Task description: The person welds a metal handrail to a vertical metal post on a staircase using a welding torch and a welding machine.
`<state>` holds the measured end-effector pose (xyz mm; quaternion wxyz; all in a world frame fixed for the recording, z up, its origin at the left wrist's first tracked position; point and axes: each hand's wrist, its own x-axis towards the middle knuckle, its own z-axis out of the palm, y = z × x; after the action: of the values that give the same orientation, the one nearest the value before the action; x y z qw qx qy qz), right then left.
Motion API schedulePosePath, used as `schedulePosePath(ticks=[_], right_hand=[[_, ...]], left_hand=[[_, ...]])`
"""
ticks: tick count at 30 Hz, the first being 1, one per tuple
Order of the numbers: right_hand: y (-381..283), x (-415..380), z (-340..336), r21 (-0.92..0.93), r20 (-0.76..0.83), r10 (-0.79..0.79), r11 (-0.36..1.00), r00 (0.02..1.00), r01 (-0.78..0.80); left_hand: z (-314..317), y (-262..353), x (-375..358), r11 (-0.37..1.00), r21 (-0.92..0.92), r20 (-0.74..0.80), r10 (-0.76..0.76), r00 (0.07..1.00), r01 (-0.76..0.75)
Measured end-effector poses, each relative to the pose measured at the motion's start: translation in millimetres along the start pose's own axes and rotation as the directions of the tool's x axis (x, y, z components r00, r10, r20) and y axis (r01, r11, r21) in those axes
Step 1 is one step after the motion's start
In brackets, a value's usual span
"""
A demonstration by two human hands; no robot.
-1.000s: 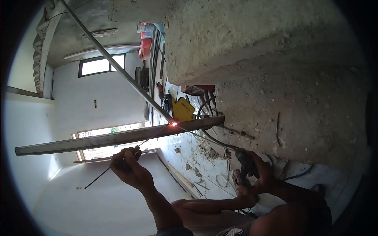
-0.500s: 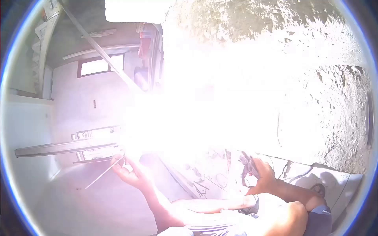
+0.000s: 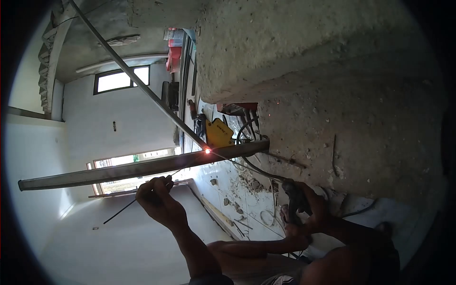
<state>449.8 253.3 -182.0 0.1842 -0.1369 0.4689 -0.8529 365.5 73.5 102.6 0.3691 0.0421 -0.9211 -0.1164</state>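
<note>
My left hand [image 3: 160, 202] pinches a thin dark rod [image 3: 119, 212], which slants up toward a small glowing orange spot [image 3: 207, 151]. That spot lies where a slanting metal bar [image 3: 128, 69] meets a longer metal bar [image 3: 118, 173]. Beside the joint sits a yellow angular block [image 3: 220, 134]. My right hand [image 3: 319, 209] is wrapped round a dark electrode holder [image 3: 296, 198]. From the holder a thin electrode [image 3: 240, 164] reaches to the glowing spot.
A rough concrete block [image 3: 342, 118] fills the right side. Bits of rubble [image 3: 256, 184] and a cable [image 3: 260, 170] lie near the holder. Red items [image 3: 174, 54] stand at the upper middle. Bent legs show below the hands. A window [image 3: 122, 80] is in the far wall.
The blinding white glare over the middle has gone, leaving a small orange glow at the joint. Bars, yellow block and electrode now show. Both hands are nearly where they were.
</note>
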Motion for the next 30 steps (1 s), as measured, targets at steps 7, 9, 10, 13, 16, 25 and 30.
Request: schedulePosePath(ticks=[7,9,10,13,16,25,30], right_hand=[[5,0,1,-0.087,-0.025,-0.095,0.992,0.995,0.092],[-1,0,-2,-0.101,-0.007,-0.078,0.992,0.997,0.077],[-8,1,-4,-0.054,0.014,-0.037,0.998,0.999,0.038],[-3,2,-3,-0.122,-0.003,-0.099,0.988,0.995,0.098],[26,-2,1,-0.087,0.027,-0.215,0.972,0.976,0.217],[12,3,6,0.184,-0.006,-0.036,0.982,0.999,0.036],[5,2,3,-0.036,-0.034,-0.09,0.995,0.995,0.089]], left_hand=[[1,-2,1,1.0,-0.014,-0.002,0.019,1.0,-0.019],[1,-1,0,1.0,0.001,0.003,0.002,1.0,-0.002],[1,1,1,0.999,-0.029,0.004,-0.032,0.999,0.033],[2,0,1,1.0,0.027,-0.031,-0.006,0.999,0.007],[-3,-9,-2,0.996,0.036,-0.038,0.077,0.996,-0.076],[-1,0,1,0.998,-0.064,-0.075,0.016,0.997,-0.021],[1,-2,1,0.998,-0.062,-0.03,-0.004,1.0,0.002]])
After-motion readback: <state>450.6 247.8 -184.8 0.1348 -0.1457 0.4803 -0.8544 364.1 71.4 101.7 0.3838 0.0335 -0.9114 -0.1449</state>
